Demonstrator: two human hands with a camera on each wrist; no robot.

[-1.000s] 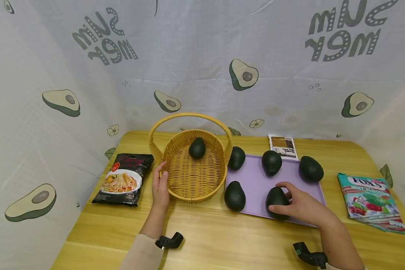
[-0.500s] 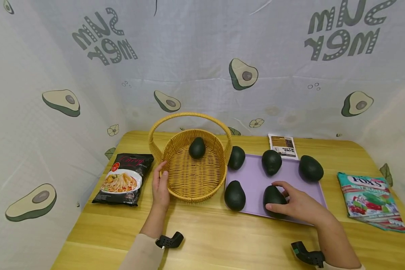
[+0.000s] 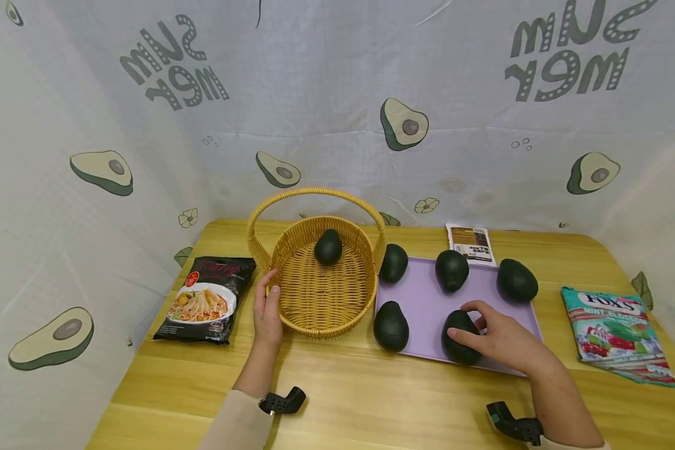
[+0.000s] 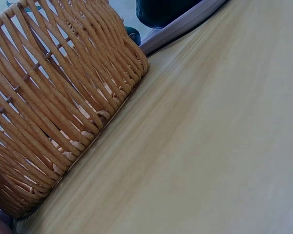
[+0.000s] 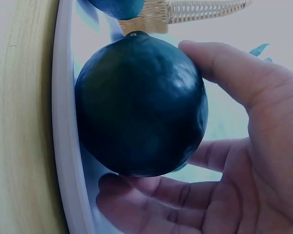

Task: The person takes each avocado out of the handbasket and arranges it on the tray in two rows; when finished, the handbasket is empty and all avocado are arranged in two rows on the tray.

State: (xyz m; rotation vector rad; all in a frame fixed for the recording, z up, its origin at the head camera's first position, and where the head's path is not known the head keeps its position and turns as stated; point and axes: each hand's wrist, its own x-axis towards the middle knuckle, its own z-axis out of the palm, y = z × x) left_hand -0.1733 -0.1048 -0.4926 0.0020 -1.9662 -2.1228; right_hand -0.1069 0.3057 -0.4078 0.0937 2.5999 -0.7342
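My right hand [image 3: 500, 337] holds a dark green avocado [image 3: 460, 345] at the front of the lilac tray [image 3: 422, 294]. In the right wrist view the thumb lies on one side of this avocado [image 5: 141, 107] and the fingers on the other. My left hand [image 3: 268, 315] rests against the left side of the yellow wicker basket [image 3: 320, 300], fingers fairly straight. One avocado [image 3: 329, 247] lies inside the basket, near its back wall. More avocados sit on the tray: one at front left [image 3: 391, 327], others along the back. The left wrist view shows mostly the basket's woven wall [image 4: 63, 97].
A black noodle packet [image 3: 205, 300] lies left of the basket. Right of the tray is a teal candy bag [image 3: 619, 334]. A small white and brown packet [image 3: 471, 244] lies behind the tray. The basket's tall handle [image 3: 317, 190] arches over it. A printed cloth hangs behind the table.
The avocado in my right hand shifted slightly left, then back right, and its tilt has changed a little. My left hand and the basket have stayed in place.
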